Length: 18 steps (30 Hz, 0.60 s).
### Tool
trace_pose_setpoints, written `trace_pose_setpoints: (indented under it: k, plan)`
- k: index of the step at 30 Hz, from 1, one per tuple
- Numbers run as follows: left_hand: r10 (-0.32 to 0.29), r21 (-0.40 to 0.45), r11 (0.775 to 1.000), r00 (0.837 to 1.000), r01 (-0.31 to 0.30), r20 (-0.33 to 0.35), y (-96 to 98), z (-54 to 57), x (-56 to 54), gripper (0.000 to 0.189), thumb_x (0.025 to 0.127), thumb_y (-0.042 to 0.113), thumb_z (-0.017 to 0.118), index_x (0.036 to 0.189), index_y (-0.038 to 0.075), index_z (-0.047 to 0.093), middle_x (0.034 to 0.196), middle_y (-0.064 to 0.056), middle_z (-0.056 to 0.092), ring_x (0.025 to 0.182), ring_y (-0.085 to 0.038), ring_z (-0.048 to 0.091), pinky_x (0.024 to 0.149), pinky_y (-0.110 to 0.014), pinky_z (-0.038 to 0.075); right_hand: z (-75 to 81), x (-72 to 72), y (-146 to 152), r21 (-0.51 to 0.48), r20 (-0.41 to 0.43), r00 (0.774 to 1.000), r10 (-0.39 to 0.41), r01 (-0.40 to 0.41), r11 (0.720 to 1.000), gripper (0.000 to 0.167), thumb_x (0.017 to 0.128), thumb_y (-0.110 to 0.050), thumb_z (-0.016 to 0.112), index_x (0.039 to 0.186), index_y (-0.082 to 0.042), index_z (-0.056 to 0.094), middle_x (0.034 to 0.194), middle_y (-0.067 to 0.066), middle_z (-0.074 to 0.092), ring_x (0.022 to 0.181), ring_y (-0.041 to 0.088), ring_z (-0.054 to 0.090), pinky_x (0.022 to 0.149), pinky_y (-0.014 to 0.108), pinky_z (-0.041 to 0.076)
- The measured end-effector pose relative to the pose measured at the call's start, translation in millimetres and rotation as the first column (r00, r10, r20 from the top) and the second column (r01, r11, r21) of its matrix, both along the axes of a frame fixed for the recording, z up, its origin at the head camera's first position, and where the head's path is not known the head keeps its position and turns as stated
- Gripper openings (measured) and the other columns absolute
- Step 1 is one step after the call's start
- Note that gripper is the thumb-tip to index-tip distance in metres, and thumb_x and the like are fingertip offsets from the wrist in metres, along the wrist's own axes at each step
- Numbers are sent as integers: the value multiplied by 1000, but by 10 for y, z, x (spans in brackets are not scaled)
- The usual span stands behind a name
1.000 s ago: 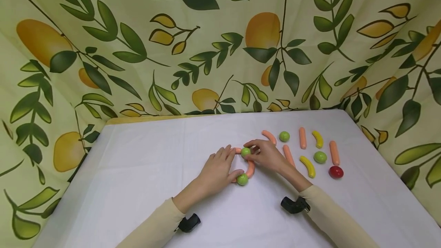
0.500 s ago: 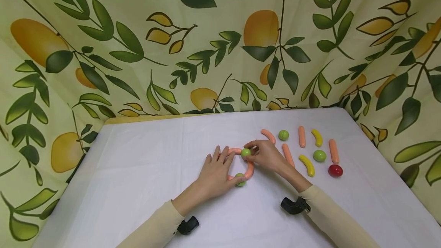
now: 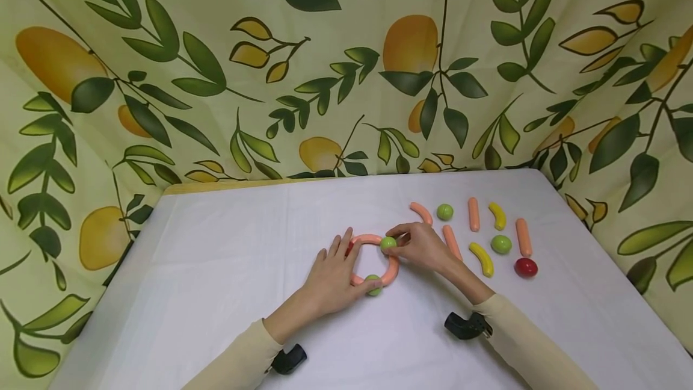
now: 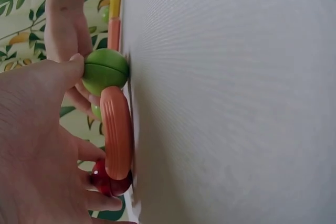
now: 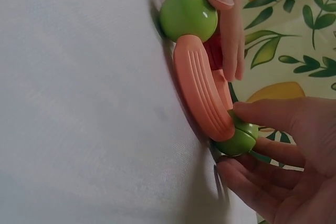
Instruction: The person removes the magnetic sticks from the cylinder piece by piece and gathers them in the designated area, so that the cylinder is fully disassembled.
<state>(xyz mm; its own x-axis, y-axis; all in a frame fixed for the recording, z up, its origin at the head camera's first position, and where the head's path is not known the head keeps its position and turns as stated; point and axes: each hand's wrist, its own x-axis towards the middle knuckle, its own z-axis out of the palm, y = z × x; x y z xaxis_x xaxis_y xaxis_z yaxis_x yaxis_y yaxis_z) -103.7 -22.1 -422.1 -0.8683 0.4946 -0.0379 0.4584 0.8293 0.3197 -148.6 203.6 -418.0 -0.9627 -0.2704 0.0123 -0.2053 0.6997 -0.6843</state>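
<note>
A ring of orange curved rods (image 5: pixel 199 87) and coloured balls lies on the white table. In the head view my right hand (image 3: pixel 419 248) pinches a green ball (image 3: pixel 387 244) at the ring's upper right, between thumb and fingers. My left hand (image 3: pixel 327 275) spreads over the ring's left side, its fingers nearly straight. Its thumb touches a second green ball (image 4: pixel 105 72) at the near side, and its fingers lie around a red ball (image 4: pixel 111 178), as the left wrist view shows. An orange curved rod joins these two balls. The ring's left part is partly hidden beneath the left hand.
Loose pieces lie right of the hands: yellow curved rods (image 3: pixel 482 259), several orange rods (image 3: pixel 523 237), green balls (image 3: pixel 501 244) and a red ball (image 3: pixel 526 267). A leaf-and-fruit patterned curtain (image 3: pixel 346 89) stands behind the table (image 3: pixel 216 245).
The near green ball has moved left along with the left thumb. The red ball now shows beside the left fingers, and the ring looks rounder. My right hand keeps its pinch, almost in place.
</note>
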Motion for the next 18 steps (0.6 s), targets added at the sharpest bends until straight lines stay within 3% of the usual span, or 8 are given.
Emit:
trace_pose_setpoints:
  k: [6,13,18]
  plan:
    - [-56,26,998,998,56,20,-99,63,-8,84,90,68,50,149,8,41,162,-13,17,146,-38,22,111,-61,27,1,67,31,-15,-50,998,23,-23,1000,33,81,-21,81,109,-5,72,95,3,71,82,15,65,71,31,56]
    - [-111,6,994,993,111,23,-199,71,-44,65,92,52,61,144,13,51,162,-13,19,145,-38,25,110,-60,29,79,240,53,-15,-142,990,4,-6,1000,30,82,-14,80,110,-3,72,104,7,72,92,21,67,76,34,58]
    - [-130,55,990,991,129,15,-234,62,-21,55,94,46,62,138,13,57,160,-17,21,143,-40,29,109,-61,30,147,437,-27,-8,-134,987,91,-93,996,26,84,-8,77,109,-5,72,99,0,72,90,16,65,77,31,57]
